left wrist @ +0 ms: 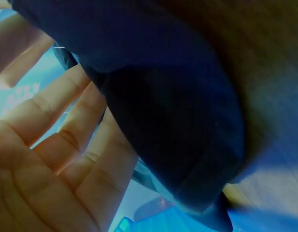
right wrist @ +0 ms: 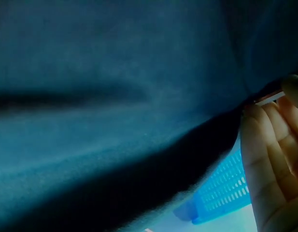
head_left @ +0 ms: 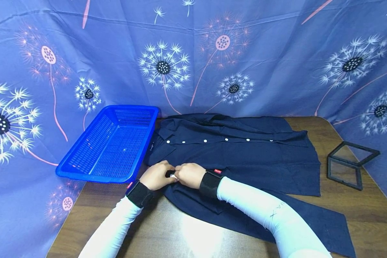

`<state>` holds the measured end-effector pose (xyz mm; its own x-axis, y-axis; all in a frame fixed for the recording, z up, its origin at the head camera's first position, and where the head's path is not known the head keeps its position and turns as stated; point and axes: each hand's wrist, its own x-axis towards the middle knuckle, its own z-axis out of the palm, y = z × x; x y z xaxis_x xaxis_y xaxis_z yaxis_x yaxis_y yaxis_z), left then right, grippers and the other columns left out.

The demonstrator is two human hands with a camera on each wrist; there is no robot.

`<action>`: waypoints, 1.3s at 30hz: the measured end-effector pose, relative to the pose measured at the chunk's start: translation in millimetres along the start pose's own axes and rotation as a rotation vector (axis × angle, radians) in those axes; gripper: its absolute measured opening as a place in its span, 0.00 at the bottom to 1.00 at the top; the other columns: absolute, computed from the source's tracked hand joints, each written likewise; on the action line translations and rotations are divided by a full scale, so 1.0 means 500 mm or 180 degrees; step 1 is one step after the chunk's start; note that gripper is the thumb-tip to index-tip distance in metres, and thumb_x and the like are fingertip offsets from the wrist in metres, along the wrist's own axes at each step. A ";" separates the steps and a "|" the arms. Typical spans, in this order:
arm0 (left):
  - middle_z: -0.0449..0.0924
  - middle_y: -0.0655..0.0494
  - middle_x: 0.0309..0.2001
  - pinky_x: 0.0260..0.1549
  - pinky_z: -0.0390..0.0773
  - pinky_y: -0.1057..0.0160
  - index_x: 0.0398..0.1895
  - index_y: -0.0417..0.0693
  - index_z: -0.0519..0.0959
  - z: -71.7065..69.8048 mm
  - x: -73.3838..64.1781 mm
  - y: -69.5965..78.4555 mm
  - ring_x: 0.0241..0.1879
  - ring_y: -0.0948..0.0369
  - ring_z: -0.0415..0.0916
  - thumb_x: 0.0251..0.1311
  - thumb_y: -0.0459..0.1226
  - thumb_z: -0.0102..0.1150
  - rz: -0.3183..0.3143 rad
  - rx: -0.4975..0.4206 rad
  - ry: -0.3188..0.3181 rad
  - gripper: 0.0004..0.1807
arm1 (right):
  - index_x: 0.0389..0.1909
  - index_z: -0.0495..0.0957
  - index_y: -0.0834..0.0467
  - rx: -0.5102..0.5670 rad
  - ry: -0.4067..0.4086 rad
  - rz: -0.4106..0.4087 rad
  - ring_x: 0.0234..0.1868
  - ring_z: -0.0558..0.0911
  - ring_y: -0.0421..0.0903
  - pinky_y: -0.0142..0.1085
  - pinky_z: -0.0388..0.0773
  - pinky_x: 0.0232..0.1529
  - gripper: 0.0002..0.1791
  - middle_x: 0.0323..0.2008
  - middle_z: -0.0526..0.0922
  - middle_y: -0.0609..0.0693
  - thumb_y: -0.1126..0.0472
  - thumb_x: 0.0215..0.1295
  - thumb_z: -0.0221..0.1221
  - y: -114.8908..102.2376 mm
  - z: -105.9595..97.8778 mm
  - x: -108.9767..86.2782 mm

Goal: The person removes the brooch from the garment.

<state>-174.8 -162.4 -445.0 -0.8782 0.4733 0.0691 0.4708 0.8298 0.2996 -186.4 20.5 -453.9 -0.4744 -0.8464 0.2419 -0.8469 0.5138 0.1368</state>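
Observation:
A dark navy shirt (head_left: pixel 245 161) with white buttons lies spread on its back, its collar towards the left. Both hands meet at the near shoulder, just below the collar. My left hand (head_left: pixel 156 175) pinches the cloth there; in the left wrist view its fingers (left wrist: pixel 66 140) reach behind the fabric's edge. Close against it, my right hand (head_left: pixel 190 175) pinches a small white piece (head_left: pixel 173 176) at the cloth. The right wrist view shows this white piece as a thin strip between thumb and fingers (right wrist: pixel 272 154); its kind cannot be told. Fabric hides several fingertips.
A blue plastic basket (head_left: pixel 129 172) stands left of the collar. On the right of the wooden table (head_left: pixel 373 215) rests a black hinged frame (head_left: pixel 344 175). The near sleeve (head_left: pixel 325 222) stretches to the front right. A patterned blue cloth (head_left: pixel 193 71) hangs behind.

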 end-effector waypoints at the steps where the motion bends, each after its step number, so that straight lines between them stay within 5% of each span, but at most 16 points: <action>1: 0.83 0.53 0.37 0.42 0.80 0.56 0.43 0.45 0.85 0.000 0.000 -0.001 0.41 0.57 0.82 0.51 0.47 0.72 -0.0008 -0.0017 -0.0007 0.20 | 0.28 0.83 0.51 0.0046 0.0011 0.0008 0.30 0.83 0.41 0.36 0.80 0.32 0.04 0.28 0.81 0.44 0.56 0.60 0.64 0.001 0.000 -0.001; 19: 0.85 0.50 0.40 0.45 0.80 0.54 0.41 0.41 0.83 -0.022 -0.004 0.001 0.43 0.55 0.82 0.54 0.47 0.70 -0.0088 -0.0294 0.0110 0.19 | 0.23 0.79 0.52 0.0585 0.0083 0.0070 0.26 0.79 0.40 0.34 0.76 0.30 0.06 0.25 0.77 0.44 0.61 0.53 0.66 0.027 -0.006 -0.006; 39: 0.82 0.60 0.27 0.30 0.77 0.64 0.25 0.51 0.82 -0.016 0.003 -0.001 0.29 0.65 0.78 0.51 0.37 0.71 -0.0128 -0.0337 0.0362 0.05 | 0.25 0.81 0.54 0.1274 0.0174 0.0501 0.26 0.76 0.39 0.30 0.73 0.30 0.03 0.25 0.78 0.45 0.62 0.56 0.65 0.047 -0.009 0.002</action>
<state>-177.0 -164.7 -437.3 -0.9028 0.3989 0.1605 0.4289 0.8087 0.4025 -205.7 32.1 -446.3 -0.6011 -0.7478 0.2819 -0.7966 0.5322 -0.2866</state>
